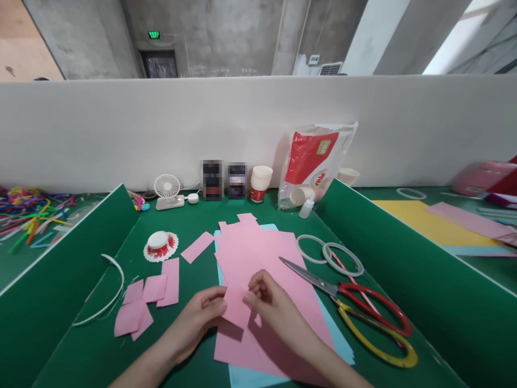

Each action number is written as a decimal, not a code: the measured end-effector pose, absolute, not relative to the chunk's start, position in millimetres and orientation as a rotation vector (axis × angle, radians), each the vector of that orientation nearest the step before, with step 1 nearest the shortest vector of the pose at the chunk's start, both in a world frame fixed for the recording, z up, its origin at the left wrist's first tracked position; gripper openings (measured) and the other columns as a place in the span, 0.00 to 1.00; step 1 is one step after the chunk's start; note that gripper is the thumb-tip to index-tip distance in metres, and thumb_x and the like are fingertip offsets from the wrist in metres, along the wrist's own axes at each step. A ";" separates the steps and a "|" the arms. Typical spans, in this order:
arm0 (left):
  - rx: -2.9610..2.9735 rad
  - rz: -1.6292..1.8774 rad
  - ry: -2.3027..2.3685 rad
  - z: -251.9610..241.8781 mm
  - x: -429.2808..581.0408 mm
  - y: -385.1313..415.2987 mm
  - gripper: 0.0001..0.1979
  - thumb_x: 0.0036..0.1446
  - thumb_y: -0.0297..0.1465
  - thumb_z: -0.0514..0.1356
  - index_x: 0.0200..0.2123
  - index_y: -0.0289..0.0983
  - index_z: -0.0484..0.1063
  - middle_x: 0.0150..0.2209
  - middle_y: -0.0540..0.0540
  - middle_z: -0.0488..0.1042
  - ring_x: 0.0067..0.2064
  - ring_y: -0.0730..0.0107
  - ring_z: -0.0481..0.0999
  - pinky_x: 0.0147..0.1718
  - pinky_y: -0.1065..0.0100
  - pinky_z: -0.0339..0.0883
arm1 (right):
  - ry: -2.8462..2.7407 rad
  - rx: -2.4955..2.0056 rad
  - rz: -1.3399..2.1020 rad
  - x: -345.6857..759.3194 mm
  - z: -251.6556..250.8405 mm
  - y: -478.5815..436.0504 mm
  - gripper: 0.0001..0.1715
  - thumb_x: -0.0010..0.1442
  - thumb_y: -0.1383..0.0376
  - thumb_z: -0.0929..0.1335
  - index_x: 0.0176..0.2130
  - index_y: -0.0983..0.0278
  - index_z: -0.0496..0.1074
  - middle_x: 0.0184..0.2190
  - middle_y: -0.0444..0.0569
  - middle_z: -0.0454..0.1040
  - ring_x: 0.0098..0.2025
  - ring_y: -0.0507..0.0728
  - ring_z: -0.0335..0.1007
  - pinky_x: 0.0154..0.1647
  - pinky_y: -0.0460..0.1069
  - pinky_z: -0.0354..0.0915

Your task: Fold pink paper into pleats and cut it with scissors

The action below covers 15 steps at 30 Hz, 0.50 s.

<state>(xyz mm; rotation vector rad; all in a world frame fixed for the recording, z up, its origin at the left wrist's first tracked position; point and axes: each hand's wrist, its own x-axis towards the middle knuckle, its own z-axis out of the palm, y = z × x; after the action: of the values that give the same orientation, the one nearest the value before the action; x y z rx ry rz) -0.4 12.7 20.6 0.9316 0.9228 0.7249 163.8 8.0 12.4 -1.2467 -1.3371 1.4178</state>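
Note:
A small piece of pink paper [235, 310] is held up slightly tilted over the stack of larger sheets, casting a shadow below it. My left hand [194, 322] pinches its left edge between thumb and fingers. At its right edge, the thumb and curled fingers of my right hand [274, 307] close on the paper. Beneath both hands lie large pink sheets [291, 328] on top of light blue paper [337, 334]. Scissors [323, 283] with one red and one yellow handle rest partly on the sheets, right of my right hand.
Several pink paper pieces [133, 317] lie left of my left hand. A paper cup piece on a doily [160, 246] stands behind them. White rings [343, 258] lie at right. A fan [167, 188], a paper cup [260, 183] and a small bottle [307, 208] stand behind. Green dividers [404, 280] flank the workspace.

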 end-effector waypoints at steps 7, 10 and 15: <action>1.433 0.737 1.288 22.0 3.4 11.2 0.13 0.46 0.38 0.54 0.17 0.38 0.57 0.17 0.57 0.54 0.21 0.75 0.56 0.21 0.73 0.50 | -1.300 -1.241 1.473 160.0 16.7 8.9 0.06 0.47 0.66 0.63 0.23 0.63 0.59 0.17 0.37 0.55 0.20 0.48 0.51 0.20 0.43 0.50; 1.583 0.719 1.320 21.6 3.1 8.7 0.13 0.49 0.38 0.51 0.17 0.39 0.56 0.16 0.57 0.55 0.20 0.74 0.58 0.21 0.73 0.52 | -1.359 -1.262 1.447 159.7 19.9 6.9 0.06 0.48 0.66 0.63 0.22 0.64 0.60 0.17 0.38 0.56 0.21 0.49 0.52 0.21 0.44 0.50; 1.776 0.816 1.371 16.7 -0.9 6.9 0.08 0.50 0.35 0.53 0.23 0.38 0.63 0.21 0.52 0.66 0.25 0.70 0.66 0.26 0.70 0.60 | -1.427 -1.313 1.415 161.1 21.8 5.6 0.12 0.51 0.64 0.61 0.19 0.63 0.56 0.16 0.37 0.55 0.20 0.49 0.50 0.21 0.44 0.49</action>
<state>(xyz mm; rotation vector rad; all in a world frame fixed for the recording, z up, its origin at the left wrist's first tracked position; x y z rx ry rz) -0.9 6.9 16.7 1.7761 1.3710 0.8163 161.1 5.6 21.8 -1.3128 -1.4266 1.4150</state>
